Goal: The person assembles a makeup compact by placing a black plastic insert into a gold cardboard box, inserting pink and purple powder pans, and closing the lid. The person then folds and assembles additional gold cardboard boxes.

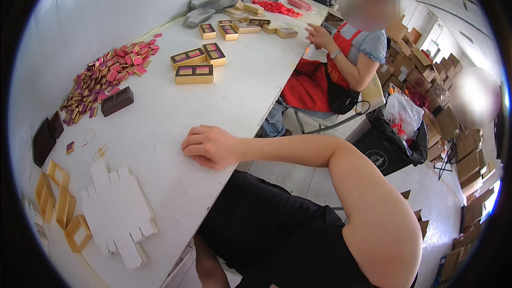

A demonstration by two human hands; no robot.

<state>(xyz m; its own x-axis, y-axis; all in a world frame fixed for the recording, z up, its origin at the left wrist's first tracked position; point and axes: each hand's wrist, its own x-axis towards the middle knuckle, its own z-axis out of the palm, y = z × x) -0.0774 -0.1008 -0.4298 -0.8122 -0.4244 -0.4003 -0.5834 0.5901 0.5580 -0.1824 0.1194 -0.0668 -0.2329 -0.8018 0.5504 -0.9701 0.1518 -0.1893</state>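
My right hand [210, 146] rests on the white table [176, 117] near its front edge, fingers loosely curled. I see nothing in it, though the palm side faces down. My left hand does not show. Left of the right hand lies a stack of flat white die-cut card blanks [114, 208]. Gold box frames [65, 208] stand beside it at the far left. A small purple-and-gold piece [70, 148] lies alone above them. Beyond spreads a big heap of pink, purple and gold pieces [104, 77], with a dark brown tray [117, 101] at its edge.
Gold boxes with filled compartments [194, 73] stand farther along the table, near grey plastic bundles [205, 8] and red ribbon [277, 8]. A person in a red apron [314, 88] sits at the table's side. A black bin [386, 138] stands behind; cartons [421, 80] pile up at right.
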